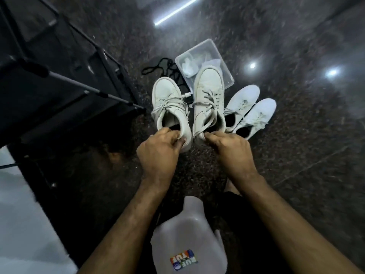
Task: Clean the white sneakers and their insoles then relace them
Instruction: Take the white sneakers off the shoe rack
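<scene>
- two hands hold one sneaker each in the single head view: the left hand [160,153] has its fingers and thumb curled over the heel collar of the left sneaker [169,107], and the right hand [229,149] pinches the heel collar of the right sneaker [209,97] in the same way, so each grip is closed on a shoe
- both sneakers lie straight ahead of the hands, heels toward the person and toes pointing away, long axes nearly parallel and just beside each other; both are laced, with loose ends trailing
- whether they are lifted clear of the floor [296,155] or resting on it i cannot tell
- each hand is nearest its own shoe, so by my judgement the coming move turns on drawing the pair back toward the body or setting it down, heel first
- beyond the toes a clear plastic box [225,76] lies on the floor with pale, blurred things inside, and a dark cord [158,68] lies just left of it
- a second white pair [248,109] sits to the right, near the right sneaker
- a dark frame of rods [79,88] closes in the left side, so the open room lies right and toward the person
- a translucent jug [187,238] with a coloured sticker stands between the forearms, close below the hands, which narrows the way straight back
</scene>
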`<control>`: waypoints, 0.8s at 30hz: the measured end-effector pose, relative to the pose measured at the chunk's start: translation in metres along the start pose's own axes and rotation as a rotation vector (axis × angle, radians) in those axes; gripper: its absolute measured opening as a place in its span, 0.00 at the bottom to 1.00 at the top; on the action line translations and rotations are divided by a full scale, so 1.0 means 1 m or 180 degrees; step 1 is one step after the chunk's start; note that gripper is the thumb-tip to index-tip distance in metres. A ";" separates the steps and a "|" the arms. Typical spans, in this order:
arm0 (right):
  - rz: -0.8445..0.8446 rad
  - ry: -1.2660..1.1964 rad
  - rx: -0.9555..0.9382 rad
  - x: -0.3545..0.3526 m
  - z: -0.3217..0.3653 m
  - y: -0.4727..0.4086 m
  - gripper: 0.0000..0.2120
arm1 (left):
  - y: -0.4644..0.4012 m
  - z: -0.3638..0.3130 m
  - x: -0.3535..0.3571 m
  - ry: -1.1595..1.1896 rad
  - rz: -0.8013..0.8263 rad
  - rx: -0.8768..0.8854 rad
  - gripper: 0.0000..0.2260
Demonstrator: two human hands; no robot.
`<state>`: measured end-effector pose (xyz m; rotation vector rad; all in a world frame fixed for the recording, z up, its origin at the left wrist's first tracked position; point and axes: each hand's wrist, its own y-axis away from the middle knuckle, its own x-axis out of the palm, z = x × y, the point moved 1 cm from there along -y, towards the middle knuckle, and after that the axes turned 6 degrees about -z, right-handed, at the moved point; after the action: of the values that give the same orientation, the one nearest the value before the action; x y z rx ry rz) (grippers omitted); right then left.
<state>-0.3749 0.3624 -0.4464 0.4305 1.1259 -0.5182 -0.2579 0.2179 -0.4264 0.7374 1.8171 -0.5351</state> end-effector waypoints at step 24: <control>0.0149 0.0777 -0.0259 0.108 -0.107 -0.146 0.11 | -0.147 0.044 0.173 -0.0643 -0.0170 0.1474 0.10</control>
<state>-0.5040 0.2875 -0.5954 0.4567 1.3633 -0.3842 -0.3760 0.1247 -0.6022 0.9074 1.5415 -1.0488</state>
